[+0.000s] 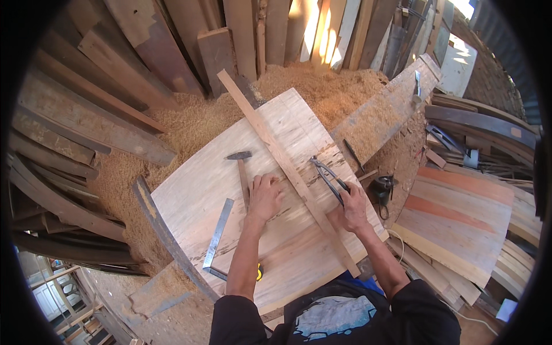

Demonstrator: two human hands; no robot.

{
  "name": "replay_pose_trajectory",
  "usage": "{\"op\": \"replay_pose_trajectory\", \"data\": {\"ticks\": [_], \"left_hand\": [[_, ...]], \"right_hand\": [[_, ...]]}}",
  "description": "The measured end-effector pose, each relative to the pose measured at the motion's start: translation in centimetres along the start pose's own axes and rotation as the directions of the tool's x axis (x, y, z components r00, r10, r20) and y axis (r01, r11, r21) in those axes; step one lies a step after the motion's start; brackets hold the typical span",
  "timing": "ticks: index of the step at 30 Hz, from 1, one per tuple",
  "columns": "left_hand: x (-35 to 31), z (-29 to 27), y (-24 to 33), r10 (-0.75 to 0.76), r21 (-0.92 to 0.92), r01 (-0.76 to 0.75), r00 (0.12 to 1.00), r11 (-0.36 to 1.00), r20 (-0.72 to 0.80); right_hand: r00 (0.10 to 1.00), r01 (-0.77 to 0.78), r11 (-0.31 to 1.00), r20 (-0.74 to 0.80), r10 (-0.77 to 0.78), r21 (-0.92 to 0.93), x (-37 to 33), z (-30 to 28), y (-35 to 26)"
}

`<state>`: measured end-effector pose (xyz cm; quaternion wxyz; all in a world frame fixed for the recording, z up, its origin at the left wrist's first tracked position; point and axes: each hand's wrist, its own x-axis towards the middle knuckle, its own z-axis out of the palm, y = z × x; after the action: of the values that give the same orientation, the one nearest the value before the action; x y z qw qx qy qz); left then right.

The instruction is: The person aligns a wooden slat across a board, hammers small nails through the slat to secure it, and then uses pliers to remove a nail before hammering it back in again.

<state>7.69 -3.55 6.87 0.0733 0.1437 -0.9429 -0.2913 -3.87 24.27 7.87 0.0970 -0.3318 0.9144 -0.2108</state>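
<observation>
A broad pale wooden board [201,178] lies in front of me, with a long narrow wooden strip [276,150] running across it at a slant. In my right hand [352,208] is a pair of pincers [326,172]; its jaws point away from me, right of the strip, near dark rough marks in the wood. My left hand [265,196] rests on the board left of the strip, its fingers apart and slightly bent. Beside it lies a hammer [244,178], head pointing away. A metal try square [218,234] lies left of my left forearm, which partly hides a yellow tape measure [260,272].
Sawdust [322,89] surrounds the board. Upright planks [238,34] lean at the back, and curved timbers [69,213] crowd the left. A dusty plank [385,112] bears a metal tool [417,86]. At right are a black power tool [382,188] and a striped panel [454,213].
</observation>
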Motion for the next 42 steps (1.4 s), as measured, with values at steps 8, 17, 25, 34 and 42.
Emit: {"op": "replay_pose_trajectory", "data": {"ticks": [8,17,25,34,42], "left_hand": [[10.7,-1.1,-6.4,-0.028,0.026,0.032,0.985,0.999,-0.170],[11.9,2.1,-6.0,0.071,0.216,-0.040,0.987,0.976,-0.141],[11.5,-1.8,-9.3,-0.382,-0.364,0.246,0.845,0.898,-0.373],[9.4,-1.4,-11.2,-0.297,-0.169,0.272,0.943,0.947,-0.151],[7.5,0.0,-8.6,-0.001,0.106,0.007,0.998,0.994,-0.059]], "right_hand": [[0.998,-0.005,1.000,-0.070,0.004,-0.007,0.7,0.3,-6.7],[0.927,0.013,0.986,0.367,-0.074,0.167,5.0,11.6,-19.3],[0.908,-0.253,0.941,0.391,0.150,0.225,6.3,11.0,-20.0],[0.841,-0.171,0.949,0.541,0.001,0.264,3.8,0.0,-8.7],[0.961,-0.255,0.914,0.186,0.204,0.315,3.2,0.9,-6.3]]}}
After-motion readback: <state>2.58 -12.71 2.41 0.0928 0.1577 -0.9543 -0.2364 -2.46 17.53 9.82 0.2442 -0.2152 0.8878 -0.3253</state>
